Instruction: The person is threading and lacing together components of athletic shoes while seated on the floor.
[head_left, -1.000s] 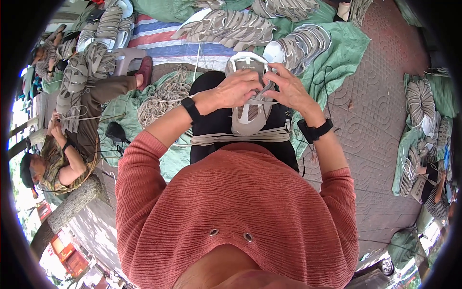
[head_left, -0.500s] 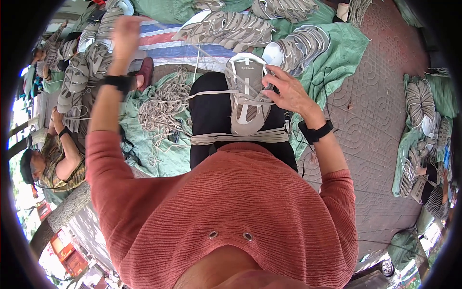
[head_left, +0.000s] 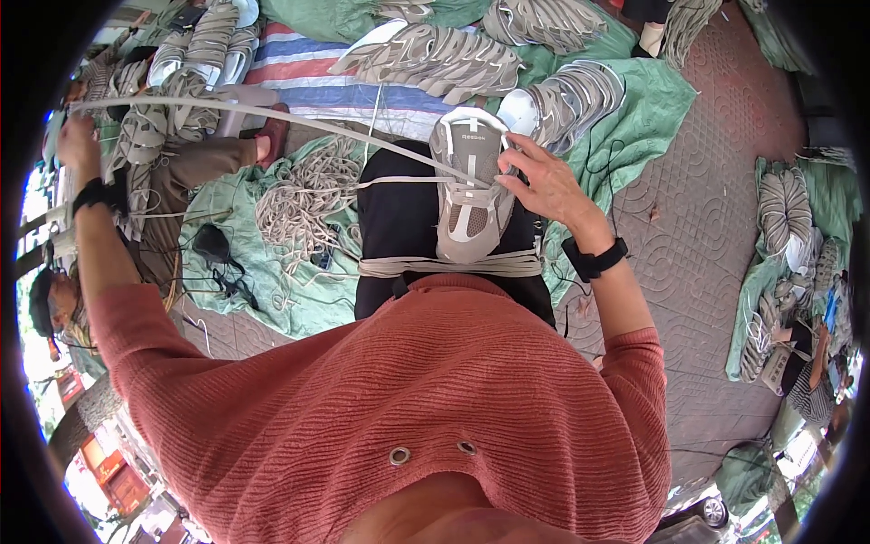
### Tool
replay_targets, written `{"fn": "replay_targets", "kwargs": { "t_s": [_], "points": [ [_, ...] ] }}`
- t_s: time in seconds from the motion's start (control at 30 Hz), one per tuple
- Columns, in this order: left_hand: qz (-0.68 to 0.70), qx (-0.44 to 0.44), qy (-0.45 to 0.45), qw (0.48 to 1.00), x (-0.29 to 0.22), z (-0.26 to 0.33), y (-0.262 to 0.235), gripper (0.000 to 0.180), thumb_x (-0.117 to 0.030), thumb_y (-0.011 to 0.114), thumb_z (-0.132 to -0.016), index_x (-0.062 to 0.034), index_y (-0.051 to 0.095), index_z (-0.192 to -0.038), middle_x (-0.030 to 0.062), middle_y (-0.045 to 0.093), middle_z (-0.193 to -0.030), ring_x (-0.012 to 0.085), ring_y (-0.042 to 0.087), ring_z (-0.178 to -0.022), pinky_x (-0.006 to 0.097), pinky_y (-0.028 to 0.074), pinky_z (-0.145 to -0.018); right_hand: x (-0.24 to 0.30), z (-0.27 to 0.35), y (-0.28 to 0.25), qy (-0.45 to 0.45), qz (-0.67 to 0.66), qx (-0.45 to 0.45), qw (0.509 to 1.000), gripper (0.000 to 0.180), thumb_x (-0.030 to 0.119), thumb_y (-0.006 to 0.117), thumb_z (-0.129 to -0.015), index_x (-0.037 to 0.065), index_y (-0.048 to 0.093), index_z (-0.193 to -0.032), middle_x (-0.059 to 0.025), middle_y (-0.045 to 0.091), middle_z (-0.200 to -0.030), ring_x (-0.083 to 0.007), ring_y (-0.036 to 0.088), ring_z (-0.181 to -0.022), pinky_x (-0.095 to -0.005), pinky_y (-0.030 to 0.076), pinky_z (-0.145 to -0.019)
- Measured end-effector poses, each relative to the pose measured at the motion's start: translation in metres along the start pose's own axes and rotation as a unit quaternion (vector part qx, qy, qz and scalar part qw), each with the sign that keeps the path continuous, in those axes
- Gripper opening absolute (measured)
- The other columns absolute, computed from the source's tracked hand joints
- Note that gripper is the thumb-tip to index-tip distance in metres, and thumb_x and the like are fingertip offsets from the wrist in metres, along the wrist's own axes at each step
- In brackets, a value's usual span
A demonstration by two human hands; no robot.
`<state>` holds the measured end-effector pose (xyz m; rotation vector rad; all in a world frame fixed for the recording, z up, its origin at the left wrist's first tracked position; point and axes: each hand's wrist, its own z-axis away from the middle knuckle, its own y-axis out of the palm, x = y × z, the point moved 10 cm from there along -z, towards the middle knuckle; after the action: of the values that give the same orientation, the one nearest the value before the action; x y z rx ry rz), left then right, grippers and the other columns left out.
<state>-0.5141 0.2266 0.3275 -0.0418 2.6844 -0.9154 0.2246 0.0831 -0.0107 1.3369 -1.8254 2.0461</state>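
While the shoe upper (head_left: 468, 186) lies on the lap, toe towards the belly, the right hand (head_left: 542, 184) pins its far end with curled fingers. The left hand (head_left: 72, 145) is flung out wide, closed round a flat lace (head_left: 272, 116) drawn taut from the shoe. If the right grip slackens, that pull could drag the upper sideways off the knees, or the lace could snag on the loose laces (head_left: 304, 204) beside the leg.
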Motion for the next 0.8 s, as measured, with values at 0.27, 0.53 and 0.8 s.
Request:
{"fn": "replay_targets", "kwargs": {
  "t_s": [0.27, 0.53, 0.8],
  "points": [
    [0.541, 0.110, -0.392, 0.736, -0.151, 0.208, 0.121, 0.019, -0.009, 0.035, -0.089, 0.0077, 0.044, -0.089, 0.0326, 0.052, -0.116, 0.0438, 0.053, -0.110, 0.048, 0.045, -0.097, 0.053, -0.002, -0.013, -0.120, 0.092, -0.043, 0.988, 0.010, 0.017, 0.068, -0.074, 0.014, 0.064, -0.082, -0.0052, 0.048, -0.100, -0.0233, 0.048, -0.099, -0.0380, 0.033, -0.089],
    [0.623, 0.118, -0.405, 0.658, -0.205, 0.222, 0.116, 0.016, -0.008, 0.035, -0.086, 0.0021, 0.040, -0.074, 0.0365, 0.041, -0.128, 0.0485, 0.037, -0.125, 0.054, 0.032, -0.107, 0.039, -0.021, 0.023, -0.102, 0.066, 0.111, 0.986, 0.011, 0.011, 0.070, -0.070, 0.013, 0.060, -0.076, -0.0011, 0.046, -0.081, -0.0185, 0.050, -0.087, -0.0348, 0.028, -0.091],
    [0.624, 0.131, -0.433, 0.637, -0.143, 0.216, 0.166, 0.022, -0.012, 0.029, -0.092, -0.0027, 0.037, -0.074, 0.0194, 0.052, -0.083, 0.0357, 0.054, -0.089, 0.052, 0.044, -0.092, 0.036, -0.022, 0.034, -0.114, -0.029, 0.204, 0.972, 0.013, 0.004, 0.067, -0.070, 0.013, 0.058, -0.074, 0.0002, 0.048, -0.078, -0.0183, 0.051, -0.082, -0.0340, 0.028, -0.090]
  ]
}}
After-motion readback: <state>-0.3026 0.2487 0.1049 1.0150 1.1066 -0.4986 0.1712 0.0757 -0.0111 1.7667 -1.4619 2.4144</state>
